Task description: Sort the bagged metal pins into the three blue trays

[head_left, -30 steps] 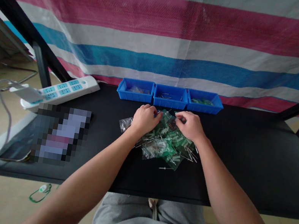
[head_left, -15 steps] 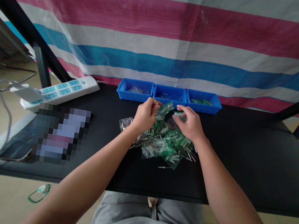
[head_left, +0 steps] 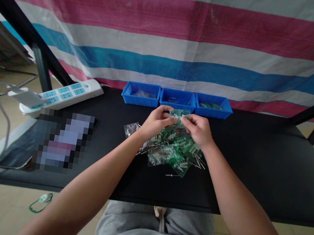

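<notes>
Between my two hands is a small green plastic bag, held above a pile of similar bags. My left hand pinches its left side with thumb and fingers. On the other side, my right hand is closed on the bag's right part. Below them lies the pile of small green and clear bags with small pale pieces inside, mixed with thin metal pins that look like blind rivets. One loose rivet lies in front of the pile. What is inside the held bag is too small to make out.
Three joined blue bins stand behind the pile: the left bin with clear bags, the middle bin with a few metal pins, the right bin with green bags. At left are a white power strip and a pixelated, phone-like object.
My right hand has come in from the right and now grips the green bag too. The bag is stretched between both hands, where before only my left hand held it.
</notes>
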Motion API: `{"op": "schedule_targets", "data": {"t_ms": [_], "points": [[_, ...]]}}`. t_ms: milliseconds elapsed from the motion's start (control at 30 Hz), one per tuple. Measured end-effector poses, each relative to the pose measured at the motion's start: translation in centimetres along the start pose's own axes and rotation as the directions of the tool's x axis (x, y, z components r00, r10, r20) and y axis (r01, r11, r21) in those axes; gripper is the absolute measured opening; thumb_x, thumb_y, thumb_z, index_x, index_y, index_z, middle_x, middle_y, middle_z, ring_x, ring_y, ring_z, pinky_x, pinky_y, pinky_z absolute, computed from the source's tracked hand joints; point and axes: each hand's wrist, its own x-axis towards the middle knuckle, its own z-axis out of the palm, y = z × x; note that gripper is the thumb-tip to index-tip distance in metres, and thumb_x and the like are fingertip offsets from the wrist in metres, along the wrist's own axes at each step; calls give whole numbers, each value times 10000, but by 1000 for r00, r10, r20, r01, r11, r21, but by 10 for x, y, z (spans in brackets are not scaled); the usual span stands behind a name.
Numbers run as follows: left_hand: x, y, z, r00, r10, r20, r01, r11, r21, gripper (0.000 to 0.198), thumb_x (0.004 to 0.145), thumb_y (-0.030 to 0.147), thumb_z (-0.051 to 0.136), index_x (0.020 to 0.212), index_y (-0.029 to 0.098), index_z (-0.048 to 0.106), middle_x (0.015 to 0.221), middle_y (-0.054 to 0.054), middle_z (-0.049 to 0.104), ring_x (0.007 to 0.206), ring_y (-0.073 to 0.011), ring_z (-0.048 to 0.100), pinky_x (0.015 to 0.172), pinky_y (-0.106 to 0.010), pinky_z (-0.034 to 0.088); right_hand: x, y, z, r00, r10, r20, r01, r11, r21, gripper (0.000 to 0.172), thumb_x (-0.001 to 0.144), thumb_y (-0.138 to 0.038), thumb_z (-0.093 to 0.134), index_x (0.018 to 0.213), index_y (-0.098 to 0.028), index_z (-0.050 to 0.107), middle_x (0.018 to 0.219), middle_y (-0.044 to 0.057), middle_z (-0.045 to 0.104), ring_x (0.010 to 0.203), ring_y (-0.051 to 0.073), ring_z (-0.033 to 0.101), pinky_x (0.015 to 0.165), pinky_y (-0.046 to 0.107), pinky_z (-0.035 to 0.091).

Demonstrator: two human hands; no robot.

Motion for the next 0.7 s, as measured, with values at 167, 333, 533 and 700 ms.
{"op": "schedule_targets", "data": {"t_ms": [167, 333, 533, 700], "points": [[1, -6, -4, 987, 154, -38, -153, 988, 28, 278, 608, 283, 765, 787, 148, 602, 748, -28, 692, 674, -139, 643, 645, -260, 494, 3, 5, -3, 988, -150, -21, 149, 988, -49, 217, 733, -417, 712, 803, -213, 729, 787, 18, 613, 680, 136, 548, 579, 266, 426], [-1, -6, -9, 914, 394, -98, -350, 887, 302, 67, 702, 183, 651, 636, 169, 658, 1144, -93, 692, 1089, -227, 630, 949, -373, 485, 4, 6, -5, 966, -255, -42, 249, 963, -99, 113, 748, -299, 694, 840, -280, 758, 1255, 47, 557, 917, 173, 572, 685, 315, 501], [-5, -4, -8, 861, 498, -103, -393, 781, 486, 179, 746, 117, 565, 640, 195, 687, 1181, -53, 680, 1065, -195, 638, 933, -366, 507, 2, 4, -3, 963, -265, -44, 261, 962, -80, 156, 744, -209, 660, 870, -255, 740, 1327, 57, 534, 970, 185, 597, 661, 305, 517], [-6, -4, -9, 835, 545, -75, -421, 720, 551, 179, 762, 125, 557, 661, 201, 684, 1069, -55, 718, 957, -183, 667, 900, -355, 519, 1, 3, -2, 968, -242, -63, 241, 970, -21, 149, 721, -209, 670, 859, -230, 721, 1173, 72, 644, 1007, 209, 627, 644, 282, 507]]}}
